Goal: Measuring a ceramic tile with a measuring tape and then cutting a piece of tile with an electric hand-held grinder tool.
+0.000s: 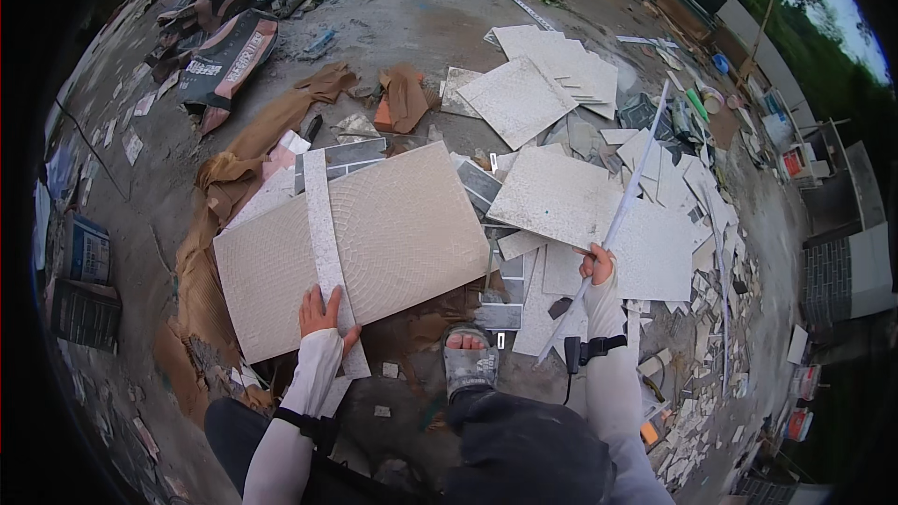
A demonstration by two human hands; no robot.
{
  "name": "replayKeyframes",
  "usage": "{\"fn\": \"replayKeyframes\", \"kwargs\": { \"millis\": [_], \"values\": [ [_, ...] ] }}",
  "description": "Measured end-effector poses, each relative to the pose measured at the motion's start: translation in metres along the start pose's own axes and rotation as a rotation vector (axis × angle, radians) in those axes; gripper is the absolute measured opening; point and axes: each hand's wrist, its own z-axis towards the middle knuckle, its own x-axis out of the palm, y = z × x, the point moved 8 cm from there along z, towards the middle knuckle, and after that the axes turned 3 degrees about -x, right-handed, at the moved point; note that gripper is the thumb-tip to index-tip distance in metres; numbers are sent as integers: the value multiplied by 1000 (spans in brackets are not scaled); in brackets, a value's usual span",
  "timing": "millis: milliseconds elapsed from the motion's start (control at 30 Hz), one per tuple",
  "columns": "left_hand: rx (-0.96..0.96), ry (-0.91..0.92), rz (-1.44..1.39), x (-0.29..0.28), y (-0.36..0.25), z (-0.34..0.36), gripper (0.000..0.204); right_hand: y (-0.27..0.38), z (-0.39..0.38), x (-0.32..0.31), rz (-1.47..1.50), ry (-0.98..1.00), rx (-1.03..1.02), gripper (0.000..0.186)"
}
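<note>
A large beige patterned tile (412, 224) lies on scrap near my feet. A narrow white speckled strip (325, 201) crosses it. My left hand (323, 318) rests with fingers spread on the strip's lower part and the tile's near edge. My right hand (596, 265) has its fingers curled round a long white straightedge (631, 187), which slants up to the right, beside the near corner of a white square tile (552, 192). My sandalled foot (470, 365) stands at the big tile's near right edge.
Stacked white tiles (519, 103) lie ahead; broken offcuts (702, 243) spread rightward. Crumpled brown paper (210, 262) runs along the left. Dark printed bags (224, 65) lie at back left, a blue container (89, 252) at far left. A thin marked bar (514, 0) lies at the back.
</note>
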Motion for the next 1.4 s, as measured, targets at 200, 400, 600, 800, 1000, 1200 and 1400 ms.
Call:
{"fn": "replayKeyframes", "kwargs": {
  "millis": [200,400,600,800,1000,1200,1400],
  "values": [
    [-2,22,7,2,-3,-1,90,19,-9,12,-21,-1,-83,26],
    [16,-21,33,7,-6,-1,89,34,5,36,-1,49,-92,26],
    [41,-71,16,13,-1,-1,91,10,96,119,46,161,-45,19],
    [41,-59,56,30,14,1,95,-32,146,173,39,145,15,29],
    [81,-109,96,39,23,2,103,-88,164,180,-170,212,-38,30],
    [43,-78,109,37,24,2,106,-113,167,163,-813,146,11,37],
    [97,-48,162,33,18,6,101,-47,53,35,-569,1,-50,36]
  ]
}}
